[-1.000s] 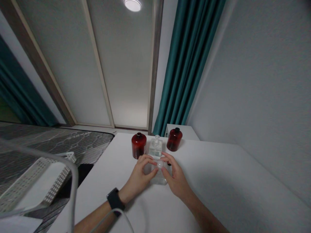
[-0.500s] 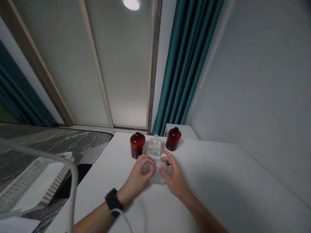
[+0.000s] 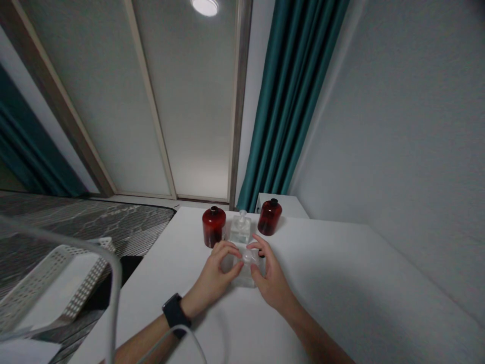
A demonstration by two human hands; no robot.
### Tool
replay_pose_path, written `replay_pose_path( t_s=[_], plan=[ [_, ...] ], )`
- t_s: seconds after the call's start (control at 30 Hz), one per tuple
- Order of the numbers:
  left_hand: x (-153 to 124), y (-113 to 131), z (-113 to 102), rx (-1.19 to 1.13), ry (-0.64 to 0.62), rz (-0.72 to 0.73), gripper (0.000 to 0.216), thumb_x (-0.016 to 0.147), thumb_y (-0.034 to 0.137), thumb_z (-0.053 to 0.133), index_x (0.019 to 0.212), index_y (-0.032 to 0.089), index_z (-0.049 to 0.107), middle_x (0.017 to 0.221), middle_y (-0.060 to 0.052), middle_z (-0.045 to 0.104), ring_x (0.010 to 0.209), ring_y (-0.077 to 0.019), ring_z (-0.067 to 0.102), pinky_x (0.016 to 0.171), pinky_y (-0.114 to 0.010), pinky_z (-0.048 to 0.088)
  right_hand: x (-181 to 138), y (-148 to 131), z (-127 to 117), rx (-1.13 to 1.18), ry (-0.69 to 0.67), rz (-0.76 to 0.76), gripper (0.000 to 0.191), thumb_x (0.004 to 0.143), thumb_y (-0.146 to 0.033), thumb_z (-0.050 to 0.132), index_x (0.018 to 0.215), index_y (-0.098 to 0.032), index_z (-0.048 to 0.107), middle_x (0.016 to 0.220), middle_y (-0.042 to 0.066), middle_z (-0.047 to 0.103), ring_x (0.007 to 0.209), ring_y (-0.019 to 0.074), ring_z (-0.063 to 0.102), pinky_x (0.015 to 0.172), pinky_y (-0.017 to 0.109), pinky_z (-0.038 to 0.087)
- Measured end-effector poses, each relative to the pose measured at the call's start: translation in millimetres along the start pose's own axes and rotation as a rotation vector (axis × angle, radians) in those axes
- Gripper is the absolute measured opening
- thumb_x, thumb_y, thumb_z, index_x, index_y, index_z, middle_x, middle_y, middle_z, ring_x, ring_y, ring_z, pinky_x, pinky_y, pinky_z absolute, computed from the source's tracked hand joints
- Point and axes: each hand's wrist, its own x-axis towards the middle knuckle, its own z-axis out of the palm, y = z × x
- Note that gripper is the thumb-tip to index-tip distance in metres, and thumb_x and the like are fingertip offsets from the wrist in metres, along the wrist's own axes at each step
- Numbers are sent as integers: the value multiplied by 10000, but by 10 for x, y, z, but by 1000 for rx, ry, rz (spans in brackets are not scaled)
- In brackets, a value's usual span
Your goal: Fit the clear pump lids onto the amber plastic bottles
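Note:
A clear square bottle (image 3: 243, 279) with a round clear stopper (image 3: 247, 256) stands upright on the white table, between my hands. At the stopper's left edge, the thumb and index finger of my left hand (image 3: 220, 268) are pinched close together, apparently on its rim. My right hand (image 3: 271, 275) curves around the other side, with its thumb and fingers apart; whether it touches the stopper I cannot tell. Just behind is a second clear bottle (image 3: 240, 230) with a stopper. Dark red bottles flank it, one on the left (image 3: 214, 227) and one on the right (image 3: 270, 218).
The white table (image 3: 333, 283) runs along a grey wall on the right. A white perforated basket (image 3: 87, 288) is at lower left. A pale curved tube (image 3: 114, 298) crosses the left foreground, and a low white cabinet (image 3: 290, 206) stands beyond the table.
My right thumb has drawn slightly away from the stopper, while the right index finger has curled inward over it. The left hand and bottles look nearly unchanged.

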Motion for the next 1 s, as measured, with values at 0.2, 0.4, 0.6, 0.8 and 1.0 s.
replay_pose_path(
  t_s=[0.2,0.4,0.6,0.8,1.0],
  plan=[
    [-4,-11,-1,17,2,2,33,837,183,634,854,210,643,966,-50,626,995,-230,570,930,-376,443,-11,-43,-23,-76,1,-35,670,760,-77,525,1402,-248,433,1089,56,575,1053,215,562,1017,410,444],
    [-6,-15,-1,5,8,-3,63,830,159,634,866,209,646,978,-46,617,1004,-225,575,933,-374,450,-2,-48,-33,-72,-14,-36,666,769,-76,517,1406,-249,426,1124,63,580,1077,217,564,1024,403,443],
    [-10,-22,1,-3,1,-1,60,835,161,626,869,209,640,984,-46,600,1019,-226,560,941,-376,432,4,-30,-34,-39,-44,-17,684,781,-93,511,1434,-241,371,1166,71,570,1126,226,540,1071,445,381],
    [-8,3,-10,4,-12,-2,48,843,165,621,865,206,632,969,-44,601,999,-228,561,937,-380,419,4,-25,-24,-14,-31,21,690,785,-116,513,1446,-233,352,1129,68,568,1098,224,542,1049,437,390],
    [-15,-8,-14,-7,-26,-7,44,852,164,614,869,201,628,986,-47,594,1020,-225,546,950,-375,406,1,-16,-28,-3,-39,31,686,775,-108,527,1433,-236,380,1144,63,583,1110,224,550,1059,436,381]
  ],
)
